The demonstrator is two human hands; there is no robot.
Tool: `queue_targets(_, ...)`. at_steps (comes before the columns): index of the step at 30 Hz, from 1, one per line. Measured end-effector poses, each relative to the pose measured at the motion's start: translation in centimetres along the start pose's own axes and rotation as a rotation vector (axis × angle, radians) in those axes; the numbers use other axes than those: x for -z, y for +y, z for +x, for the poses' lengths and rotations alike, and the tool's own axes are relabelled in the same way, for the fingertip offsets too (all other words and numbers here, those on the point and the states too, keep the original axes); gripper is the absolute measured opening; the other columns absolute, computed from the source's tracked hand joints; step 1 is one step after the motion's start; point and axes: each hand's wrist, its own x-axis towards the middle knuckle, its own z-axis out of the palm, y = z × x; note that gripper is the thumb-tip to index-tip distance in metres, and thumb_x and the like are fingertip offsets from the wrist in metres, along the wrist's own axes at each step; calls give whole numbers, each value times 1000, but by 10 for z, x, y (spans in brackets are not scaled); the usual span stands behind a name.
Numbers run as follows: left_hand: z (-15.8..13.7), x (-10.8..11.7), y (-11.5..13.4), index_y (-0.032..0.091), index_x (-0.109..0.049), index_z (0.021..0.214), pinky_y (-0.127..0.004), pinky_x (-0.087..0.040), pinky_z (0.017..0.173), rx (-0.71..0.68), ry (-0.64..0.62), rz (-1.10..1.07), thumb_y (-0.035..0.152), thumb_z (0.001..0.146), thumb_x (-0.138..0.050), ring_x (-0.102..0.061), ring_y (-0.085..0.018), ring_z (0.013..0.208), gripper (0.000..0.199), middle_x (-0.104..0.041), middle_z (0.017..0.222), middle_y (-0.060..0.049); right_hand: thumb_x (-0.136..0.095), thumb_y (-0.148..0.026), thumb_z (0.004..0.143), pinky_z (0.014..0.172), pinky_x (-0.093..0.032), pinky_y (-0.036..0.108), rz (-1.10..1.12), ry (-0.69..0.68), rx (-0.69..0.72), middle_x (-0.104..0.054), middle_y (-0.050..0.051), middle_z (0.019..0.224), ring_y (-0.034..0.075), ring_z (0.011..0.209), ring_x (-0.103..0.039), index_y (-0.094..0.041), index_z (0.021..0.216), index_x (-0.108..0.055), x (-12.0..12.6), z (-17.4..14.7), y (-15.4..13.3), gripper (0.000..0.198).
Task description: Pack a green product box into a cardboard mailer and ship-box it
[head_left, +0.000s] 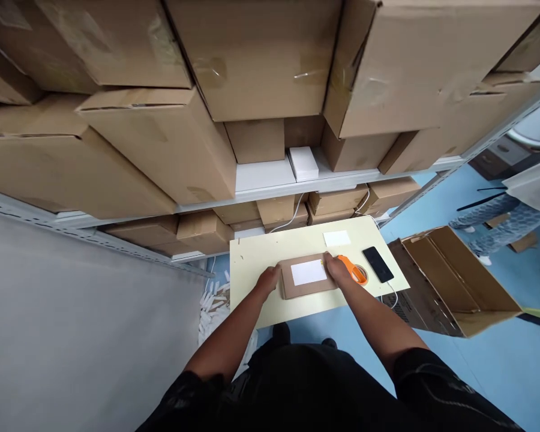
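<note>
A flat brown cardboard box [301, 290] with a white label [309, 272] on its upper face is held over the pale yellow tabletop [261, 255]. My left hand [269, 279] grips its left end, fingers mostly hidden around the edge. At the far right corner my right hand [335, 268] grips the box too, thumb on top. Just right of that hand lies an orange tape dispenser [353, 270] with a roll of tape. Behind the box a white paper slip [336, 238] rests flat on the tabletop.
A black phone [378, 264] with a white cable lies at the tabletop's right. Shelves [261, 193] stacked with cartons rise behind. An open carton [468, 282] stands on the blue floor at right, near another person's legs [508, 225]. Paper scraps [213, 312] litter the floor left.
</note>
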Motion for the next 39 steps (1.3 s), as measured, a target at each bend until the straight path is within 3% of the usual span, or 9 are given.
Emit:
queue_targets(5,14,4,30,18,-59,110,-32,-56,69,-12,-26,-76,68,100,-35,-72,-25,94,56,-74,115,-15,-34,-73,95,84,-50,46,45,37,29,-74,24,105,35,96,-71,-13,103,-72,6,-9,-5,71)
queue_targets(11,-5,-21,12,21,-48,115,-32,-54,88,-252,314,-39,39,99,-50,-68,-21,110,24,-67,123,-11,-48,-65,90,78,-48,34,252,207,315,-68,4,88,25,87,-63,-25,88,-58,3,-29,22,41)
queue_targets(16,-8,-42,3,21,-46,112,-31,-53,91,-192,361,-108,24,89,-59,-67,-20,111,27,-65,121,-9,-55,-58,85,78,-46,33,259,113,405,-58,-1,81,22,80,-57,-27,85,-46,-3,-22,43,32)
queue_targets(20,-17,-33,12,21,-52,104,-37,-53,96,-190,418,18,30,89,-60,-66,-23,107,19,-65,111,-7,-54,-56,87,74,-44,32,259,-22,462,-55,-3,76,21,77,-56,-27,81,-46,19,-10,52,31)
queue_targets(24,-24,-14,56,22,-61,107,-42,-48,108,-421,609,332,30,93,-56,-59,-28,120,16,-64,118,-11,-55,-53,87,69,-43,32,267,-118,445,-57,-3,75,21,72,-56,-26,80,-51,53,-3,69,28)
queue_targets(28,5,-29,147,25,-69,111,-38,-49,105,-699,275,643,30,98,-52,-62,-26,118,22,-68,118,-8,-56,-52,85,70,-44,32,264,-180,443,-61,0,73,22,74,-59,-26,75,-56,80,3,90,29)
queue_targets(32,70,-85,232,24,-72,117,-39,-52,101,-640,-69,988,31,93,-59,-62,-29,122,28,-68,127,-10,-56,-49,86,71,-44,33,288,-172,435,-63,1,75,23,76,-60,-25,73,-57,101,8,105,28)
queue_targets(35,116,-129,265,22,-73,118,-40,-55,95,-597,-153,1071,25,83,-69,-66,-30,114,35,-70,124,-15,-56,-48,87,69,-44,32,372,-163,384,-62,1,74,22,72,-59,-25,74,-57,116,13,115,26)
queue_targets(39,153,-169,276,15,-73,115,-45,-54,96,-573,-210,1166,17,75,-75,-65,-35,117,40,-68,124,-22,-57,-47,87,67,-42,32,408,-132,299,-62,0,72,21,70,-58,-25,79,-61,133,23,131,24)
